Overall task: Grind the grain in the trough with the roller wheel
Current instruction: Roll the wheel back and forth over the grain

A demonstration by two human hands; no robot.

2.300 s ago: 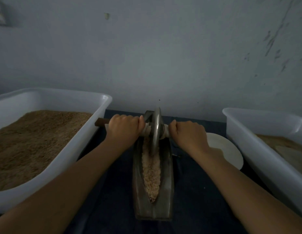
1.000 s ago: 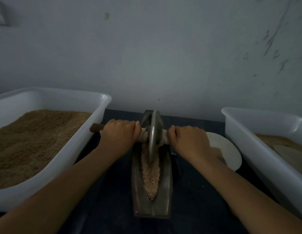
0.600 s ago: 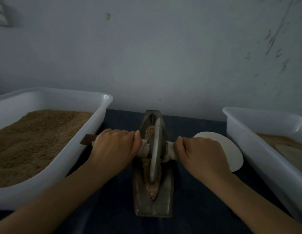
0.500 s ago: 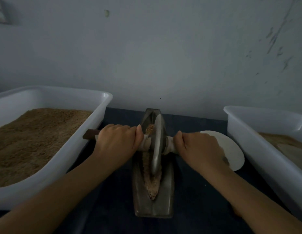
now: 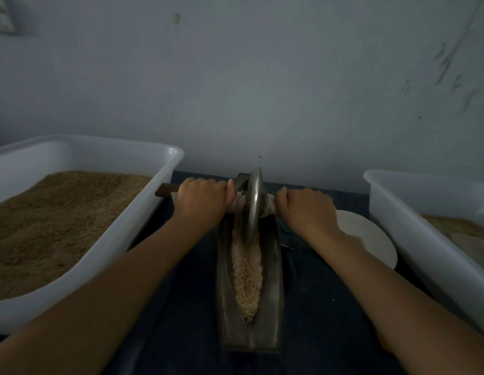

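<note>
Roller wheel (image 5: 253, 204): grey metal disc, upright at frame centre in the trough (image 5: 249, 331) over pale grain (image 5: 246, 280); left hand (image 5: 201, 203) and right hand (image 5: 308, 209) each clamped round its axle.

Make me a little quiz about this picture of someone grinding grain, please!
1. True or false: the grey metal roller wheel stands at the near end of the long grey metal trough.
2. Which hand grips the wooden axle handle on the side of the big white plastic tub heaped with brown meal? A) left hand B) right hand
3. Fill in: the flat white round plate lies partly under the ___ forearm.

Key: 1 false, it is at the far end, with pale crushed grain lying nearer. 2 A. 3 right.
</note>
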